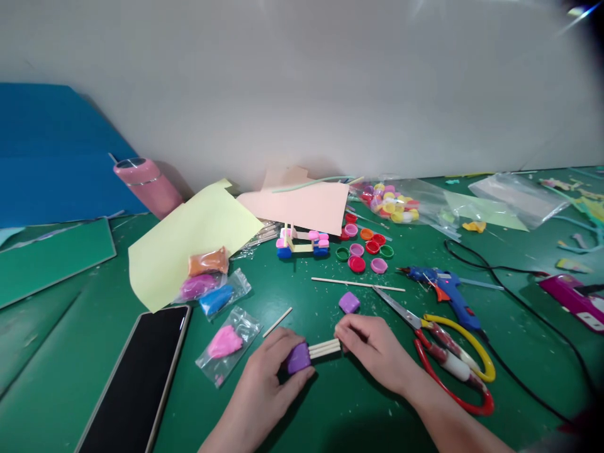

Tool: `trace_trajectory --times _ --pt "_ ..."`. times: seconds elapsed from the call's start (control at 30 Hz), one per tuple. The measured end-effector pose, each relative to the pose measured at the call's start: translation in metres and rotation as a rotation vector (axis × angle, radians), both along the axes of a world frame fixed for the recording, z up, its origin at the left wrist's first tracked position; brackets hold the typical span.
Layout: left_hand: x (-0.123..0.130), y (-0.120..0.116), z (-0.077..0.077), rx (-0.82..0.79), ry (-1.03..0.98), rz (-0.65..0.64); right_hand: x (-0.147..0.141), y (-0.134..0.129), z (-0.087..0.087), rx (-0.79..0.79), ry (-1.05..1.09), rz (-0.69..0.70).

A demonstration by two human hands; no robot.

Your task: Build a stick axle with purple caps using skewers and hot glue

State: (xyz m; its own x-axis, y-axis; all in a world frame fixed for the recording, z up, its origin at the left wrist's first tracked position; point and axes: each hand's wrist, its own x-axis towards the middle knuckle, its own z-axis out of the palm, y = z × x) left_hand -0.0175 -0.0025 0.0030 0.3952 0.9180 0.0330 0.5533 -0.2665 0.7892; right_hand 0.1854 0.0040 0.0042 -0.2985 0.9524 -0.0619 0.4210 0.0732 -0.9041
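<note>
Three pale wooden sticks (324, 348), set in a squarish purple clay block (299, 358), pinched between left thumb and fingers (270, 371); stick ends touched by right fingertips (343, 333), pressed together.

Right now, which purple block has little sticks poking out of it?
The purple block held in the left hand: pale sticks poke from its side. The other purple block lies on the green table with none.

A glossy purple block (299, 358) with rounded corners lies well apart from the back edge of the green table (189, 412). Straight pale sticks (324, 348), at least three, stand out from one side, packed closely together, running roughly parallel to that edge.
</note>
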Motion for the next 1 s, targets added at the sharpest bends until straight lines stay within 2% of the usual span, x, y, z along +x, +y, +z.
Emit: trace_trajectory --times 0.27,0.4,0.53,0.67,0.77,0.9,1.0 --pt "0.001 -0.001 -0.001 -0.002 0.023 -0.004 0.005 0.002 0.002 0.059 -0.001 -0.109" --pt "0.002 0.0 -0.002 -0.021 0.031 -0.019 0.011 0.002 0.003 0.093 0.006 -0.208" --pt "0.001 0.0 -0.004 -0.009 0.05 -0.024 0.024 0.004 0.008 0.179 -0.111 -0.288" --pt "-0.001 0.0 -0.005 0.025 0.071 -0.002 0.03 0.009 0.013 0.247 -0.345 -0.102" --pt "-0.001 0.0 -0.004 0.032 0.087 0.022 0.029 0.017 0.01 0.317 -0.471 0.021" --pt "-0.002 0.0 -0.003 0.027 0.093 0.04 0.027 0.022 0.004 0.353 -0.512 0.086" --pt "-0.002 0.0 -0.003 0.028 0.083 0.052 0.029 0.016 0.007 0.326 -0.482 0.094"
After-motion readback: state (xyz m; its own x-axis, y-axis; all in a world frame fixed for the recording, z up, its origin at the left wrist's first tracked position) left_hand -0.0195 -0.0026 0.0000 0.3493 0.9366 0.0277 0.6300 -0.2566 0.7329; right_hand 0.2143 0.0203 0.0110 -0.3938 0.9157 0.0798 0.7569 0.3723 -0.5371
